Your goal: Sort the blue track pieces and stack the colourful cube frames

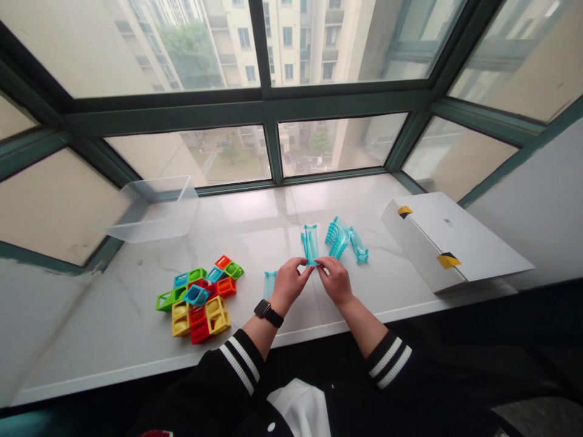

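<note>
Between my two hands is a clear blue plastic track piece (311, 243), long and straight, pointing away from me. My left hand (290, 280), with a black watch on its wrist, pinches the near end from the left. From the right, my right hand (334, 278) pinches that same end. The fingertips hide how the near end is shaped. Curved blue track pieces (337, 237) lie stacked just beyond my right hand, and a shorter blue piece (359, 245) rests to their right. Partly covered by my left hand, another blue track piece (269, 283) lies on the sill.
Colourful hollow blocks (199, 297) in red, yellow, green and blue sit in a cluster at left. A clear plastic bin (157, 229) stands behind them by the window. On the right is a white box (455, 243) with yellow-black tape. The white sill's front edge (314, 331) runs below my wrists.
</note>
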A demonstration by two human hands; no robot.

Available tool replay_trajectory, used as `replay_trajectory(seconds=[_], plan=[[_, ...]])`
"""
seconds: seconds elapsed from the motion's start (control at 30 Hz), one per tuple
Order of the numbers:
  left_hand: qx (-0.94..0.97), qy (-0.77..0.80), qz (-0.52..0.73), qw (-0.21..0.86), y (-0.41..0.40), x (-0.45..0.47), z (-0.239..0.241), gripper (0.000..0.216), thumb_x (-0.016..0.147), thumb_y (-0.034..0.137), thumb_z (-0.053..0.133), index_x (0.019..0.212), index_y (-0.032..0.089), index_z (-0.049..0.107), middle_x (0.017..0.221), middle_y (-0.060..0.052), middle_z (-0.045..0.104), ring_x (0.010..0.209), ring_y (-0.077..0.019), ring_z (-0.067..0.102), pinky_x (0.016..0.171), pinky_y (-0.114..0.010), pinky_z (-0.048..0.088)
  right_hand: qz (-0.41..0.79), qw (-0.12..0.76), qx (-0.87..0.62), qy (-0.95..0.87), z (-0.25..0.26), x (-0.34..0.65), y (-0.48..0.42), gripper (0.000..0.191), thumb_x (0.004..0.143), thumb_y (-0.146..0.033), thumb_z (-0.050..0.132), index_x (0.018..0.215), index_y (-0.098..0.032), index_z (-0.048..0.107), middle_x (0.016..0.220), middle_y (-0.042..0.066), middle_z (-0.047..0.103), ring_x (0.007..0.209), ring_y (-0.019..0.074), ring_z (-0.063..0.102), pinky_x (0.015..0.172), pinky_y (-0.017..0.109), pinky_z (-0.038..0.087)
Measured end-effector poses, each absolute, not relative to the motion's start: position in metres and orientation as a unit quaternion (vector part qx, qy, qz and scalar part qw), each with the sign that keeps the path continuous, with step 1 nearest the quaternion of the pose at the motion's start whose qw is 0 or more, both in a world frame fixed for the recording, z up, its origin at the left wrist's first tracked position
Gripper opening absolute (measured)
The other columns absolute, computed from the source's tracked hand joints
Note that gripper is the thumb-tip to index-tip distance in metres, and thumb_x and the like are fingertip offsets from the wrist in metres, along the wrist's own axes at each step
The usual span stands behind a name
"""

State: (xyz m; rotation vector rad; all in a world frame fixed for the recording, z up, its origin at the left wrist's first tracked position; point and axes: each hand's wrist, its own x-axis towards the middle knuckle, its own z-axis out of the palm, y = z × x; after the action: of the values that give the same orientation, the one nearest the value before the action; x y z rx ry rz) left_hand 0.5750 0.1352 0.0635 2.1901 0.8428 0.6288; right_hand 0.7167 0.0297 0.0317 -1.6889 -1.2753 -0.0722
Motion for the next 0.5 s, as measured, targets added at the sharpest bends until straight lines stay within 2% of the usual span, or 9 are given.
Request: replay_trajectory(seconds=[0.1, 0.2, 0.5], plan=[[0.853, 0.324, 0.236, 0.336, 0.138, 0.578, 0.057, 0.023, 0.093, 0.031, 0.073, 0.115, 0.024, 0.073, 0.109, -0.003, 0.077, 0.071, -0.0154, 0.066, 0.077, -0.032, 0.053, -0.023, 0.483, -0.704, -0.521, 0.029, 0.720, 0.034, 0.022, 0.101, -0.018, 0.057, 0.113, -0.023, 0.075, 0.103, 0.008, 0.076, 0.098, 0.0255, 0.072, 0.090, 0.041, 0.059], [0.859, 0.322, 0.237, 0.319, 0.141, 0.581, 0.052, 0.016, 0.096, 0.025, 0.069, 0.111, 0.024, 0.074, 0.107, -0.003, 0.077, 0.074, -0.0158, 0.066, 0.077, -0.031, 0.053, -0.027, 0.478, -0.709, -0.518, 0.027, 0.723, 0.036, 0.023, 0.101, -0.018, 0.056, 0.113, -0.023, 0.075, 0.104, 0.008, 0.077, 0.100, 0.0256, 0.072, 0.091, 0.041, 0.059], [0.868, 0.328, 0.233, 0.291, 0.150, 0.588, 0.046, 0.011, 0.097, 0.025, 0.070, 0.105, 0.023, 0.076, 0.105, -0.004, 0.077, 0.080, -0.0172, 0.068, 0.076, -0.031, 0.052, -0.033, 0.471, -0.715, -0.516, 0.014, 0.728, 0.043, 0.026, 0.103, -0.019, 0.055, 0.116, -0.025, 0.076, 0.108, 0.009, 0.077, 0.102, 0.0260, 0.072, 0.094, 0.042, 0.058]])
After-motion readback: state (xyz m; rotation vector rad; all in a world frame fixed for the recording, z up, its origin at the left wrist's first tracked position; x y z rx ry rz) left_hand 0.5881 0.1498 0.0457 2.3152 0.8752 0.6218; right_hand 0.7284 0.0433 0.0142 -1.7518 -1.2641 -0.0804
